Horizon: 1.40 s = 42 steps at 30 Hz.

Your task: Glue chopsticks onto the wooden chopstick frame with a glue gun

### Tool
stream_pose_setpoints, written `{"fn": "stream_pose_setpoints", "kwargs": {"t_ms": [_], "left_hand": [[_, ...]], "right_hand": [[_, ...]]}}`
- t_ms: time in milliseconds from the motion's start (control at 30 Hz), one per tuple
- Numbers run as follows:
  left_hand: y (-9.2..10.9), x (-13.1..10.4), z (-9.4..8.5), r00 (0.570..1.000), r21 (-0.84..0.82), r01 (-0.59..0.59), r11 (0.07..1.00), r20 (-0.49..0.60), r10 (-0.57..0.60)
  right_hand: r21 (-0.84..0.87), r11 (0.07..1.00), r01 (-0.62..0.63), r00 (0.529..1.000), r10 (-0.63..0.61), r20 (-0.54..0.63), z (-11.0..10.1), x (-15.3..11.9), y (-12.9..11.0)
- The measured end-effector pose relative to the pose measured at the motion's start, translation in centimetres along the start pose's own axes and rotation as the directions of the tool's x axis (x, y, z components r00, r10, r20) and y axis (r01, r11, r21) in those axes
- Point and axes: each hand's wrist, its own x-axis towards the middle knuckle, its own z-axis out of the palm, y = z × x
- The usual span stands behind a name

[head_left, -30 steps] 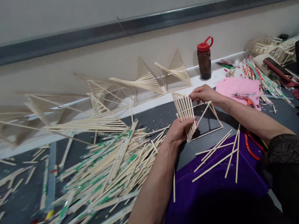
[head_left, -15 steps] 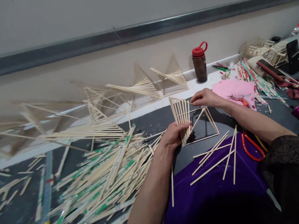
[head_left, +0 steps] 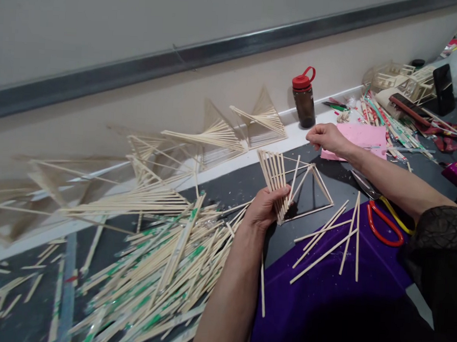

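Note:
A small structure of pale wooden sticks (head_left: 276, 171) stands at the centre, its slats fanned side by side and joined to a triangular stick frame (head_left: 313, 212) on the right. My left hand (head_left: 267, 206) grips the lower slats, thumb across them. One stick (head_left: 295, 175) leans apart from the fan. Above and right of the structure, my right hand (head_left: 325, 138) is in the air, touching no part of it; its fingers are curled together, and anything between them is too small to make out. Loose sticks (head_left: 326, 252) lie on the purple surface (head_left: 283, 301).
Scissors (head_left: 385, 220) lie beneath my right forearm. A heap of sticks and wrappers (head_left: 162, 269) spreads at the left, with twisted stick models (head_left: 215, 132) behind it along the wall. A red-capped bottle (head_left: 304, 103) stands near a pink sheet (head_left: 362, 137).
My right hand has moved up and right, away from the slats. One stick at the fan's right side now slants away from the others. My left hand keeps its hold.

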Motion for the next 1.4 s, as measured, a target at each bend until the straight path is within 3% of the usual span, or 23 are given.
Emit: {"fn": "stream_pose_setpoints", "kwargs": {"t_ms": [167,333,467,600,667,767,867,1000,1100,1200,1333,1400], "left_hand": [[0.0,0.1,0.1,1.0,0.007,-0.003,1.0,0.0,0.003],[0.1,0.0,0.3,1.0,0.007,0.0,1.0,-0.019,0.0],[0.1,0.0,0.5,1.0,0.001,0.005,1.0,-0.01,-0.005],[0.4,0.0,0.5,1.0,-0.01,0.014,1.0,0.016,-0.014],[0.5,0.1,0.5,0.999,0.0,0.037,0.999,-0.016,-0.037],[0.6,0.2,0.4,0.998,0.0,0.045,0.999,-0.043,-0.045],[0.6,0.3,0.5,0.997,0.0,0.055,0.998,-0.05,-0.055],[0.7,0.4,0.6,0.995,0.0,0.063,0.998,-0.077,-0.063],[0.8,0.3,0.8,0.994,0.003,0.066,0.998,-0.084,-0.066],[0.9,0.2,0.9,0.994,0.006,0.056,0.998,-0.092,-0.055],[0.9,0.1,1.0,0.993,0.001,0.057,0.998,-0.1,-0.056],[0.9,0.2,0.9,0.994,-0.004,0.063,0.998,-0.09,-0.063]], "right_hand": [[0.108,0.993,-0.054,0.993,0.065,-0.096,-0.4,0.1,-0.2],[0.176,0.984,-0.007,0.952,0.061,-0.301,-2.6,1.0,-1.0],[0.099,0.986,0.132,0.858,-0.064,-0.51,-7.6,2.3,-2.7],[-0.067,0.989,0.129,0.77,-0.143,-0.622,-14.3,2.1,-4.2],[-0.177,0.982,0.064,0.759,-0.163,-0.631,-16.9,1.0,-4.4],[-0.39,0.917,-0.087,0.804,-0.167,-0.57,-19.1,-1.9,-3.9],[-0.634,0.741,-0.22,0.875,-0.138,-0.464,-19.4,-5.3,-2.6],[-0.781,0.572,-0.251,0.96,0.045,-0.275,-17.5,-9.0,0.0],[-0.84,0.461,-0.285,0.958,0.155,-0.24,-15.6,-9.8,2.1],[-0.867,0.345,-0.36,0.922,0.275,-0.274,-14.5,-9.1,3.3],[-0.823,0.394,-0.408,0.906,0.286,-0.312,-14.9,-8.6,3.2],[-0.773,0.482,-0.414,0.91,0.239,-0.338,-15.4,-8.8,3.0]]}}
